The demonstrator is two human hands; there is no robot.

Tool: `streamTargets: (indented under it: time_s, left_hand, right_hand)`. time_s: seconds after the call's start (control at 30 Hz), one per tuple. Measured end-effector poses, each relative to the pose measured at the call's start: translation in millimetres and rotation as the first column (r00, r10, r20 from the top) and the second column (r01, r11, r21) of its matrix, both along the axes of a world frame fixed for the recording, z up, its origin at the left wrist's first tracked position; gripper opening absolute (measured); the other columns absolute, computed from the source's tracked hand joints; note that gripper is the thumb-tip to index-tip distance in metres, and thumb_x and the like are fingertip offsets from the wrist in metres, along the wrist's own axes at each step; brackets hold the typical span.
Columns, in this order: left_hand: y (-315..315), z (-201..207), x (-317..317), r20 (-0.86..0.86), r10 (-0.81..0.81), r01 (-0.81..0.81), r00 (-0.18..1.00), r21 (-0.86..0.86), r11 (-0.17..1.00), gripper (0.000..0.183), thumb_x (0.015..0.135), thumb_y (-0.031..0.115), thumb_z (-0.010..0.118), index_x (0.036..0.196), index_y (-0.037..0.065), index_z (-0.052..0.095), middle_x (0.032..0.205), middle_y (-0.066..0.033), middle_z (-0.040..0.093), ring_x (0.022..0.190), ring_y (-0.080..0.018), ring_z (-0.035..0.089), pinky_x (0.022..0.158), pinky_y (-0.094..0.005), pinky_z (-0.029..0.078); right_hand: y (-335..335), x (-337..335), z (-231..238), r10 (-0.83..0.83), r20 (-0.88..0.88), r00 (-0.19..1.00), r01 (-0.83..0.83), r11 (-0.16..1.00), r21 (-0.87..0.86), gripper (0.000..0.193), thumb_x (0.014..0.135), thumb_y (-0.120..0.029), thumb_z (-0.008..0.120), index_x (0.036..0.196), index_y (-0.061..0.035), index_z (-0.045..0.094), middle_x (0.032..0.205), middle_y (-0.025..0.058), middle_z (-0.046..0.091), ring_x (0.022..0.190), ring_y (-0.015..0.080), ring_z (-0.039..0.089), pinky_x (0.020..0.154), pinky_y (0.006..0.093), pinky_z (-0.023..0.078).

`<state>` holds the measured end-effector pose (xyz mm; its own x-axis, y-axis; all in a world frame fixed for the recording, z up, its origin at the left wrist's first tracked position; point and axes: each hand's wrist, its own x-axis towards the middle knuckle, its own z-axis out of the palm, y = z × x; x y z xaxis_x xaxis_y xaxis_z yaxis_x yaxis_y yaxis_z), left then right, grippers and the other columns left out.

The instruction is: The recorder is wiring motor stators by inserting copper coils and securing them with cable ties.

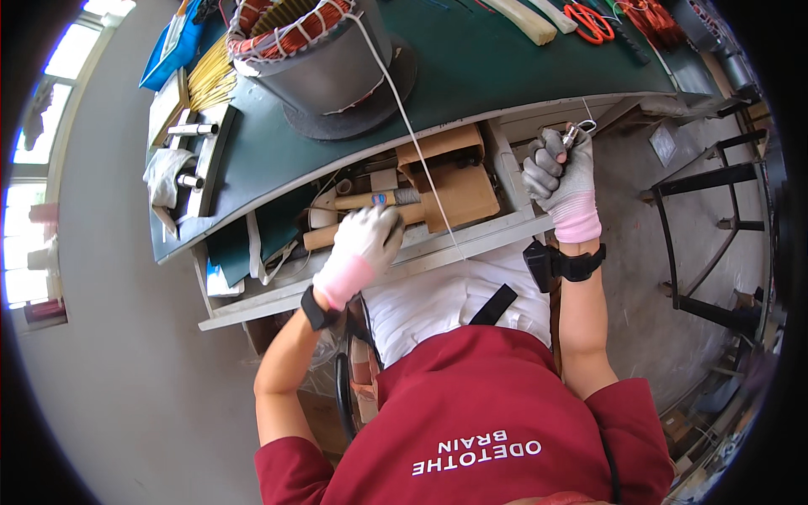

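Observation:
My right hand (560, 175), in a grey and white glove with a pink cuff, is closed on a small shiny metal piece (571, 135), whose kind I cannot make out. White cord (588, 126) loops beside it. My left hand (368, 240), gloved alike, hovers over the front of the open drawer (429, 259); its fingers are bent and blurred, and their tips are hidden. A grey motor stator (337, 84) with white-laced copper windings (295, 32) stands upright on the bench. From its top a long white cord (409, 126) hangs across the drawer toward my lap.
In the drawer lie a cardboard box (459, 198) and rolls of material (353, 202). The green bench top (480, 80) bears red-handled scissors (591, 23), yellow sticks (212, 77), a blue tray (172, 50) and metal bars (210, 160). A black metal frame (707, 181) stands at right.

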<state>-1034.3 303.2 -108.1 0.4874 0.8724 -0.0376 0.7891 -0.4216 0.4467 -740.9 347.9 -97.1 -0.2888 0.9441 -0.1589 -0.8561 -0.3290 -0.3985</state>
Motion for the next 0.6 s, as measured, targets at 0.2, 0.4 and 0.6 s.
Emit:
streamTargets:
  time_s: [0.2, 0.4, 0.6]
  left_hand:
    - [42.3, -53.2, 8.5, -0.054, -0.058, 0.074, 0.997, 0.379, 0.923, 0.027, 0.077, 0.014, 0.053, 0.1, -0.001, 0.053, 0.105, -0.0221, 0.054, 0.095, -0.037, 0.056, 0.08, -0.0436, 0.046]
    - [28.0, -9.0, 33.1, -0.102, -0.159, 0.157, 0.982, -0.019, 0.987, 0.021, 0.079, 0.017, 0.051, 0.092, 0.0, 0.054, 0.09, -0.0188, 0.054, 0.081, -0.0341, 0.058, 0.07, -0.0439, 0.049]
    - [73.4, -54.3, 93.7, -0.078, -0.028, 0.036, 0.997, 0.106, 0.994, 0.025, 0.082, 0.014, 0.049, 0.101, -0.002, 0.055, 0.087, -0.0201, 0.059, 0.076, -0.0353, 0.061, 0.066, -0.0434, 0.049]
  right_hand:
    - [-1.7, -8.4, 5.7, -0.024, 0.293, 0.956, 0.024, 1.0, 0.004, 0.049, 0.089, -0.05, 0.031, 0.056, -0.0141, 0.035, 0.044, -0.0039, 0.022, 0.034, 0.0087, 0.016, 0.033, 0.0242, 0.012]
    - [-4.3, -18.3, -22.4, -0.108, 0.726, 0.68, 0.148, 0.989, 0.008, 0.048, 0.092, -0.052, 0.036, 0.065, -0.0123, 0.044, 0.051, -0.003, 0.034, 0.035, 0.0068, 0.027, 0.034, 0.0217, 0.018]
    - [0.3, -25.4, -29.6, 0.041, 0.856, 0.515, 0.019, 0.998, -0.059, 0.054, 0.089, -0.058, 0.039, 0.076, -0.0072, 0.053, 0.057, -0.0035, 0.043, 0.044, 0.0042, 0.037, 0.041, 0.02, 0.029]
